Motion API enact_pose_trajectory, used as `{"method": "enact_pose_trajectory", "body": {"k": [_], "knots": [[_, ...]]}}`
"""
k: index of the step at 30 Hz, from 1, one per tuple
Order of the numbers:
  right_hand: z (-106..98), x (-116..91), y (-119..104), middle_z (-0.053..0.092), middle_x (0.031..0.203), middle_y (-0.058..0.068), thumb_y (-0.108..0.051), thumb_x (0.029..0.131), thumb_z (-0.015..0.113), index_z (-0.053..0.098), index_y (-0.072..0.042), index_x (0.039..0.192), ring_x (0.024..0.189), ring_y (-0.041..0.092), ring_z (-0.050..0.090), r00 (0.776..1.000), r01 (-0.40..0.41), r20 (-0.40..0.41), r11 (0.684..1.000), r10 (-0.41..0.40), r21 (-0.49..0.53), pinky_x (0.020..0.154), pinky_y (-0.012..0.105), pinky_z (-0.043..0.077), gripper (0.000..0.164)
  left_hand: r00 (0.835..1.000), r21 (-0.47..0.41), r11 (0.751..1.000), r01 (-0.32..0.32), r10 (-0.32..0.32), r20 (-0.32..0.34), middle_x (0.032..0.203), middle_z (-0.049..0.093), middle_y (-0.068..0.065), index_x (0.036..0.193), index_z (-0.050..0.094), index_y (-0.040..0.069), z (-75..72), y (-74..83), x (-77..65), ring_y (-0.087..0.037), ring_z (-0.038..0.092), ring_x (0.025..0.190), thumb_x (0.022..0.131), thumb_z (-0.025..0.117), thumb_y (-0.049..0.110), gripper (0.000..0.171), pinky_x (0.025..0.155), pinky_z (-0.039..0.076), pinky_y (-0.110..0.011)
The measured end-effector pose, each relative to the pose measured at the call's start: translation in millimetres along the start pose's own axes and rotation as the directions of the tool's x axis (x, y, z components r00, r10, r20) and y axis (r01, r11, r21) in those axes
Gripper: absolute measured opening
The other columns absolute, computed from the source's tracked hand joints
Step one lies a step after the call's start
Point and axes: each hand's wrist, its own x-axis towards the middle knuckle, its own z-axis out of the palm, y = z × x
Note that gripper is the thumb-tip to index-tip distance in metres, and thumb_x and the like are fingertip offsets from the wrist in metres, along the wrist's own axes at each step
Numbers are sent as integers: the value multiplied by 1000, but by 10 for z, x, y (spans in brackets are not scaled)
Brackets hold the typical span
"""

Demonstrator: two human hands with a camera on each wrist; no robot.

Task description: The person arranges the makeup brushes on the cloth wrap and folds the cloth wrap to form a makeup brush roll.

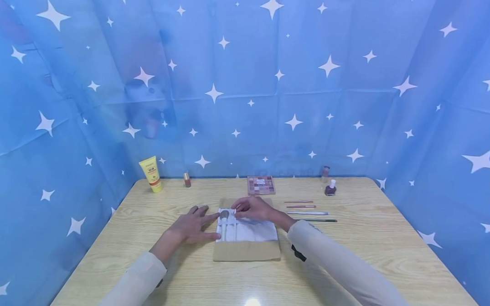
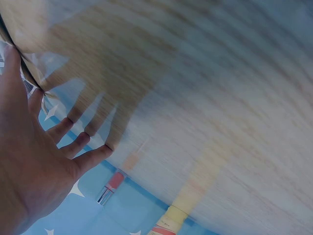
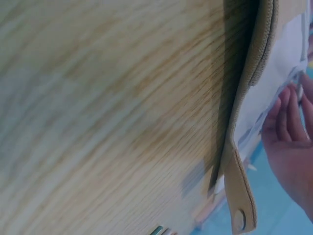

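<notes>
A tan makeup brush roll (image 1: pixel 246 252) with a white lining lies unfolded on the table. One brush with a fluffy grey head (image 1: pixel 224 215) sits in its leftmost slot. Beside that, a slim white-handled brush (image 1: pixel 235 232) stands in the lining, and my right hand (image 1: pixel 252 208) pinches its upper end. In the right wrist view, the curled fingers (image 3: pixel 283 117) are over the lining, past a strap with a snap (image 3: pixel 242 196). My left hand (image 1: pixel 190 227) is spread flat, its thumb and index finger touching the roll's left edge.
Several slim brushes (image 1: pixel 307 213) lie right of the roll. Along the back stand a yellow tube (image 1: pixel 151 173), a small red lip gloss tube (image 1: pixel 187 179), an eyeshadow palette (image 1: pixel 261 184) and a dark nail polish bottle (image 1: pixel 330 188). A starry blue curtain (image 1: pixel 246 116) surrounds the table.
</notes>
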Motion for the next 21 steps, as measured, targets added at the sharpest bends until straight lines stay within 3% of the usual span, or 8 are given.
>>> {"method": "enact_pose_trajectory", "body": {"k": [11,21], "knots": [[-17,-74,-18,76,103,23,9,95,68,69,11,118,99,30,75,988,126,94,992,-124,-20,87,25,58,23,1000,5,1000,1,-1,-4,167,32,-15,160,41,37,14,-3,1,-45,30,151,90,48,84,84,108,39,-72],[-16,-85,-23,77,104,19,12,96,64,71,9,119,100,27,75,988,114,111,992,-108,-53,85,24,58,25,1000,5,1000,4,-4,1,167,32,-16,160,41,37,10,1,-7,-45,30,151,91,48,83,84,109,38,-71]]}}
